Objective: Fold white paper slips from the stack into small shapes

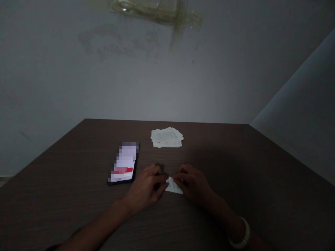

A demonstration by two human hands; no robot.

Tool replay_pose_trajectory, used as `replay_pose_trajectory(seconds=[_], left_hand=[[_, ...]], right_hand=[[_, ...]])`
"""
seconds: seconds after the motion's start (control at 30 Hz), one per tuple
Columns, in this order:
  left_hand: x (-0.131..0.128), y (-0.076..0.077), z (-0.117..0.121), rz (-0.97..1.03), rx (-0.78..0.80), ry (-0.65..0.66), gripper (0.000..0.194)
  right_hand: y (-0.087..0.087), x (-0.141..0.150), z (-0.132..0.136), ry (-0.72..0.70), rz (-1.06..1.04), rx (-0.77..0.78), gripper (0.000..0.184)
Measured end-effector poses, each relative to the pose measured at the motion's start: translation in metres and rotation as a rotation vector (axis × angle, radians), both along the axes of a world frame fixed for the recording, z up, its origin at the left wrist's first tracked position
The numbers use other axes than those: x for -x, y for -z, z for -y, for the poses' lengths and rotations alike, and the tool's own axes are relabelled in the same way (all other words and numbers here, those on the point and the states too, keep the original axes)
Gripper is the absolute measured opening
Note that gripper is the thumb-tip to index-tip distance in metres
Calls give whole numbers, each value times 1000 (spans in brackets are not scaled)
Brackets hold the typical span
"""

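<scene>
A small piece of printed paper (173,186) lies low over the table between my two hands, its lower edge slanting down to the right. My left hand (147,185) pinches the paper's left side between thumb and fingers. On the opposite side, my right hand (195,183) grips the upper right part, fingertips close to those of the left. Part of the paper is hidden behind the fingers. Farther back, a loose stack of similar printed papers (166,136) rests with its edges fanned unevenly.
A phone (124,162) with a lit, blurred screen lies left of the paper, close to my left hand. The brown table (65,167) meets a grey wall (167,87) at its back edge. A white bracelet (245,233) circles my right wrist.
</scene>
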State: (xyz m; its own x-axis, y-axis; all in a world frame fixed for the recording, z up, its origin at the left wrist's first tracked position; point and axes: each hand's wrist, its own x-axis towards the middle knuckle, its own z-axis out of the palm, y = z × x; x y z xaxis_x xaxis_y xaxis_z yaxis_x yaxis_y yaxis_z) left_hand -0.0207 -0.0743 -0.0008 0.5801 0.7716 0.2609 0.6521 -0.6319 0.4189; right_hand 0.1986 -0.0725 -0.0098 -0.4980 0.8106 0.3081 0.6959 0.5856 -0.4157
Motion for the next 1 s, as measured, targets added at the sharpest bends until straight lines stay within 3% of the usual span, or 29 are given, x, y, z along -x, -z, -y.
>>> replay_pose_trajectory(seconds=[0.53, 0.87, 1.0], left_hand=[[1, -6, -2, -122, -22, -19, 23], [4, -5, -3, -129, -16, -29, 25], [4, -6, -4, -126, -13, -14, 24]], right_hand=[[-19, 1, 3, -55, 240, -19, 17], [-32, -17, 4, 92, 300, 81, 11], [-33, -18, 4, 80, 302, 70, 12]])
